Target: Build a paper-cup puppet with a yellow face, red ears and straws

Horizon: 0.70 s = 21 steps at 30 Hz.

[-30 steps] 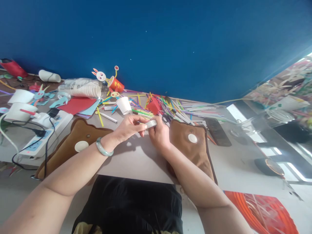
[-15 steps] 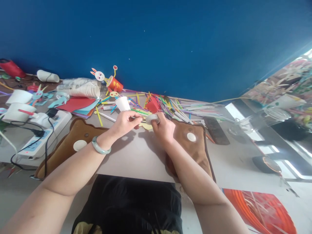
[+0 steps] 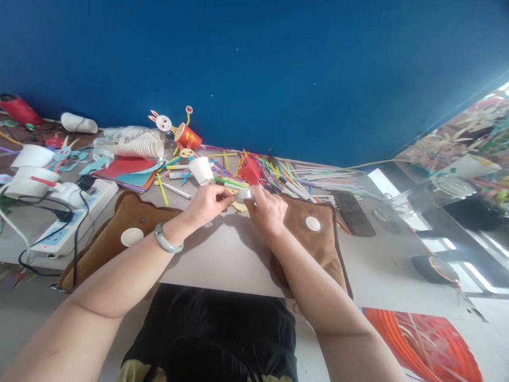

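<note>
My right hand [image 3: 268,211] is closed round a roll of clear tape [image 3: 244,196] above the table. Just left of the roll, my left hand [image 3: 210,203] is pinched, its fingertips close to the tape; what lies between them is too small to make out. A pale yellow paper piece [image 3: 238,207] shows partly below the roll. Behind my left hand stands a white paper cup [image 3: 201,170]. Beyond both hands lies a pile of coloured sticks [image 3: 278,175] with a red paper piece [image 3: 250,171] on it.
Brown cushions [image 3: 314,249] lie under both forearms. A white power strip [image 3: 75,217] with black cords is at the left. Stacked cups [image 3: 139,146], coloured paper [image 3: 127,170] and a rabbit figure on a red cup [image 3: 189,137] stand farther back. A dark bar [image 3: 353,214] lies right.
My left hand has shifted slightly right and down. The tape roll has tilted and moved slightly left in my right hand.
</note>
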Each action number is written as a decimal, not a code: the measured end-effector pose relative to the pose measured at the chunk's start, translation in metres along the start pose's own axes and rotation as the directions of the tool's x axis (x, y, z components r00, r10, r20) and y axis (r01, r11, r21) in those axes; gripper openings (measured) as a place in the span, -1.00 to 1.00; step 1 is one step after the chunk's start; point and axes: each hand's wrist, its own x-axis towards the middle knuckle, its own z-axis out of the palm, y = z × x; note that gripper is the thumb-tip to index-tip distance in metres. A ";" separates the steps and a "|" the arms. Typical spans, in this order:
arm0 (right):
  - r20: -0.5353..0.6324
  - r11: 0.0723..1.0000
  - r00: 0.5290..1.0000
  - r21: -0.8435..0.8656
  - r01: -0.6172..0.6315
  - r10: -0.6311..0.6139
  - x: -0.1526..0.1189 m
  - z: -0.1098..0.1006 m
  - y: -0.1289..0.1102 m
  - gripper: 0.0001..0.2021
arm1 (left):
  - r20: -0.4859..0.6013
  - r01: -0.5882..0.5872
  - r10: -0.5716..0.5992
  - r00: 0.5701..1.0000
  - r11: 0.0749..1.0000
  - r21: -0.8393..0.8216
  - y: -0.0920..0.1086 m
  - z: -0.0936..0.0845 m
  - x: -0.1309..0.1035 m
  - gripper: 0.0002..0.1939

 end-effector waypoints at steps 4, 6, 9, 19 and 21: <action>-0.003 0.999 1.000 -0.027 0.024 -0.024 -0.001 -0.001 -0.002 -0.77 | 0.018 0.020 -0.021 1.000 0.999 0.040 0.000 0.001 0.000 -0.82; 0.003 0.999 1.000 -0.029 0.029 -0.029 -0.001 0.000 -0.002 -0.76 | 0.017 0.022 -0.023 1.000 0.999 0.039 0.000 0.002 0.000 -0.85; 0.010 1.000 1.000 -0.018 0.011 -0.011 -0.002 0.000 -0.004 -0.75 | 0.006 0.002 -0.002 1.000 0.999 0.033 -0.002 0.002 0.000 -0.87; 0.164 0.976 0.973 0.115 -0.183 0.163 0.002 -0.004 -0.009 -0.71 | 0.106 0.185 -0.169 0.980 0.968 -0.172 -0.004 0.001 0.003 -0.91; 0.153 0.981 0.977 0.095 -0.167 0.151 0.003 -0.004 -0.007 -0.71 | 0.133 0.215 -0.191 0.973 0.957 -0.194 -0.004 0.000 0.003 -0.88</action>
